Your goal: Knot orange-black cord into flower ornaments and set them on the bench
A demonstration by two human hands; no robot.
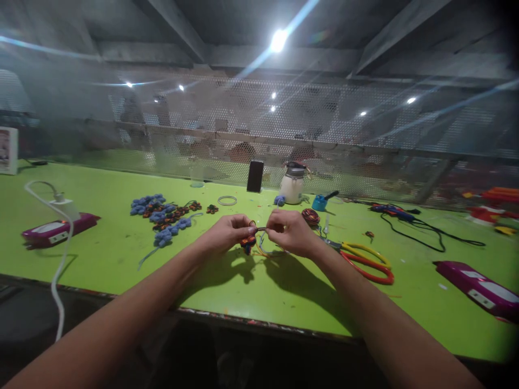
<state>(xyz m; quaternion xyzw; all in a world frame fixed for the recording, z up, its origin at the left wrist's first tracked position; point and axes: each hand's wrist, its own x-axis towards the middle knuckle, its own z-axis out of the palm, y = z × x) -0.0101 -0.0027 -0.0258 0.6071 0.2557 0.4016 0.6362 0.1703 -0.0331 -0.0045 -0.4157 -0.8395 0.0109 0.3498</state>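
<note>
Two forearms [121, 302], left fingers [243, 231] tight on one yarn piece [247, 244], right fingers [272, 231] on one strand [261, 229]

The left hand [233, 231] and right hand [292, 232] are bare, with slender fingers [279, 218]. The slim, bare left forearm [158, 286] and right forearm [377, 308] widen away from them. Below the front edge of the flat, bright green bench [101, 254], dark shapes [194, 351] may be clothed legs, but shadow obscures them.

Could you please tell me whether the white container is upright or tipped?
Upright: the white container stands on the table, its grey lid facing up.
</note>
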